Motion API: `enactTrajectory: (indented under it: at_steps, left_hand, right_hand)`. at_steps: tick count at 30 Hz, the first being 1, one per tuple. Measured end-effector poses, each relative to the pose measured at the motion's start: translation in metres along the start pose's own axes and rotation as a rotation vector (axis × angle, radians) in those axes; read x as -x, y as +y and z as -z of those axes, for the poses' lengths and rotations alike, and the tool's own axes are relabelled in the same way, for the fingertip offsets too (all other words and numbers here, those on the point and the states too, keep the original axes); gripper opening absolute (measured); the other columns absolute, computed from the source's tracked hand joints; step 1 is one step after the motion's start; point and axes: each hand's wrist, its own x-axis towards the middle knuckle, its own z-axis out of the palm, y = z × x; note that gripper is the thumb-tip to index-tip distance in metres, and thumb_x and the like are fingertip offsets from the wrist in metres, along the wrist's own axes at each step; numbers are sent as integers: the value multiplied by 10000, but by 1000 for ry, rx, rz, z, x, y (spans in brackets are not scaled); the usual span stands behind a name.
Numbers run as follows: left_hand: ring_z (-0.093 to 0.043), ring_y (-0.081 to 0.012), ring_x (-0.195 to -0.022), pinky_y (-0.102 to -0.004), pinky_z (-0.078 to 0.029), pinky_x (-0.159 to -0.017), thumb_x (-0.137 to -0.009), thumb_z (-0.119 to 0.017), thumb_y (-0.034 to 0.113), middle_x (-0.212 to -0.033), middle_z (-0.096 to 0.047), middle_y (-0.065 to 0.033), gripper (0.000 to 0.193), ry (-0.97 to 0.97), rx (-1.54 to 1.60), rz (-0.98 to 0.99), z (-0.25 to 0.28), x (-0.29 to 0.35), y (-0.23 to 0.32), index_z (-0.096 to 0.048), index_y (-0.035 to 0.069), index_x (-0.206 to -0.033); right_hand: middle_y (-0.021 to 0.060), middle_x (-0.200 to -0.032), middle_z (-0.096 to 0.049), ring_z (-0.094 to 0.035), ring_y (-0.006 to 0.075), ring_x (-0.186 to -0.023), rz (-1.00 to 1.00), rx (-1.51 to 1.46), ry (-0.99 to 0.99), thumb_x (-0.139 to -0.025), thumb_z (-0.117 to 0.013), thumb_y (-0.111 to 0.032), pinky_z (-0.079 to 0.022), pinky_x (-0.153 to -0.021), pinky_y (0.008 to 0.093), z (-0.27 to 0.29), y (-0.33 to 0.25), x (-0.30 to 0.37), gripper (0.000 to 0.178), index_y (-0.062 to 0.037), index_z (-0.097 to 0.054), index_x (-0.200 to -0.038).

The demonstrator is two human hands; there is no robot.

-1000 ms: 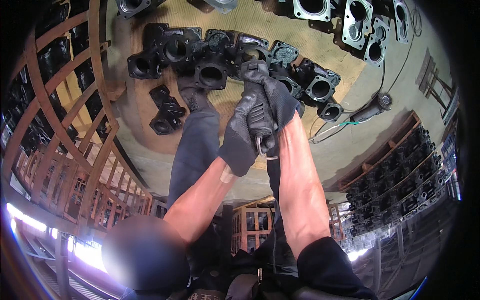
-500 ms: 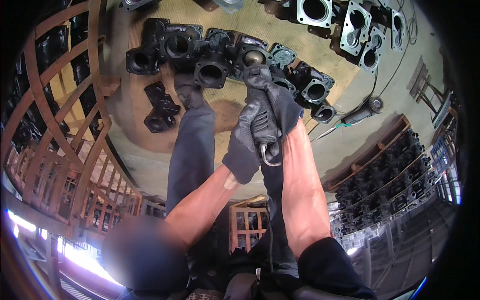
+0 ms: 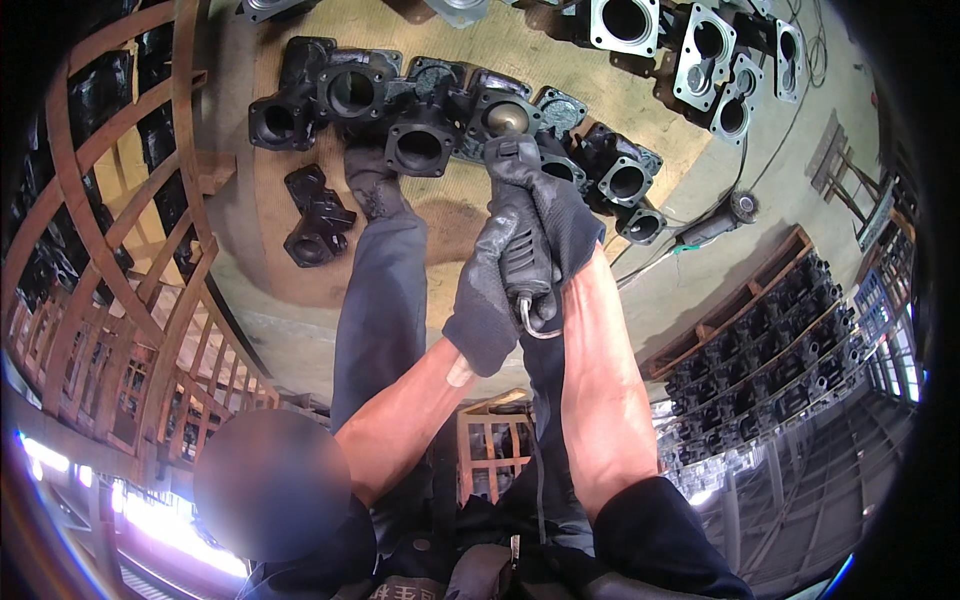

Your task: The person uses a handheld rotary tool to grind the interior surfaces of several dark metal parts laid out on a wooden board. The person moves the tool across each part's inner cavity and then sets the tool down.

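A wooden slatted crate curves up the left edge, with a small black casting lying apart on the tan floor just beside it. To its right a row of black flanged castings runs across the floor. Over them, the gloved left hand is wrapped around the rear grip of a handheld grinder. The gloved right hand is clenched round the tool's body, just beside the left. The grinder's rounded head sits at the mouth of one casting; grinding that opening appears to be the step in hand, and the next move would likely call for steady pressure while working round the rim. Compared with a second ago, both hands and the tool reach farther forward, toward the castings. Unpainted grey castings lie upper right.
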Motion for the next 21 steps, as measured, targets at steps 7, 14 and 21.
enactTrajectory:
  at_steps: [7,14,21]
  left_hand:
    - [-621,-182,-545,-319,-499,-404,-968,-558,371,-754,-647,-82,327,-38,-136,-18,-5,1,7,-583,56,-1053]
    - [-637,-188,-592,-317,-540,-475,-973,-550,367,-808,-659,-80,352,-22,-56,-97,0,6,-3,-580,35,-1085]
    - [-639,-207,-563,-339,-521,-392,-970,-548,375,-807,-664,-91,349,15,-58,-49,8,-9,-2,-576,51,-1099]
  right_hand:
    - [69,-759,-616,-595,168,-614,80,-60,-16,-825,-729,-242,-506,-569,297,-6,-9,11,285,-23,-618,-967]
    - [93,-786,-636,-606,188,-618,16,-47,-42,-813,-735,-272,-506,-592,314,-12,-10,25,325,3,-648,-961]
    - [61,-761,-628,-609,168,-621,12,-99,-68,-817,-736,-241,-512,-589,294,4,4,0,267,-19,-645,-933]
